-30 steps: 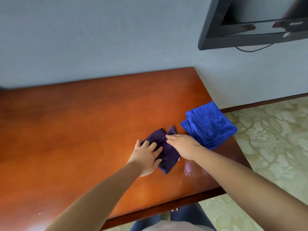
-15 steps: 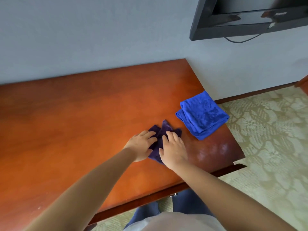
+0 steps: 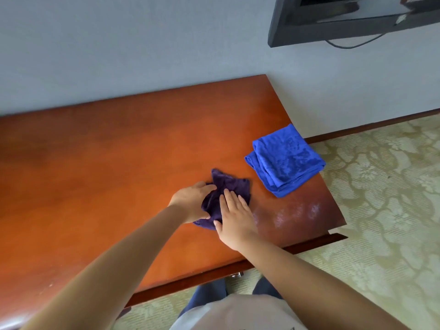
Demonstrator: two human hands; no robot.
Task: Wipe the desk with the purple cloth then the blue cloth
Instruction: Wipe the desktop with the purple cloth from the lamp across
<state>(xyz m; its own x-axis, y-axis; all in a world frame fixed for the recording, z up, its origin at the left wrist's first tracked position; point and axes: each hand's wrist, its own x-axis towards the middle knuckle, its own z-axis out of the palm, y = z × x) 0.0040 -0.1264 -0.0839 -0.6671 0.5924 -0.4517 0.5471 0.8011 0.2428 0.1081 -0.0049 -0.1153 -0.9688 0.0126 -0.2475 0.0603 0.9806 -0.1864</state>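
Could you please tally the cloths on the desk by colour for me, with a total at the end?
Purple cloth: 1, bunched under the left hand and right hand.
Blue cloth: 1, folded at the right end of the desk, apart from both hands.
Total: 2 cloths.

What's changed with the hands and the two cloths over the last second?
The small dark purple cloth went from lying fairly flat to bunched up. The left hand shifted from resting on top of it to gripping its left side, fingers curled into the folds. The right hand turned and now presses flat on the cloth's near part. The folded bright blue cloth stayed untouched near the right edge of the glossy reddish-brown wooden desk.
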